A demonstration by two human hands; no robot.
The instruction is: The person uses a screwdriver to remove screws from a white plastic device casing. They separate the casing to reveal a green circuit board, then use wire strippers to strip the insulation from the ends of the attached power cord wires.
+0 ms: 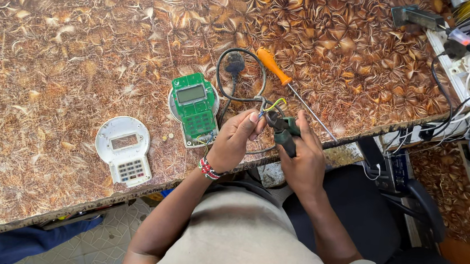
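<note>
Two hands meet over the table (83,51) edge. The right hand (303,160) is closed around green-handled pliers (281,129), whose tip sits at the coloured wires (274,104). The left hand (237,138) pinches the cable (238,95) end just beside the tip. This cable loops back to a black plug (235,63). An orange screwdriver (279,76) lies near. Left of the hands, a white shell holds a green board (193,108); a keypad cover (124,150) lies apart.
</note>
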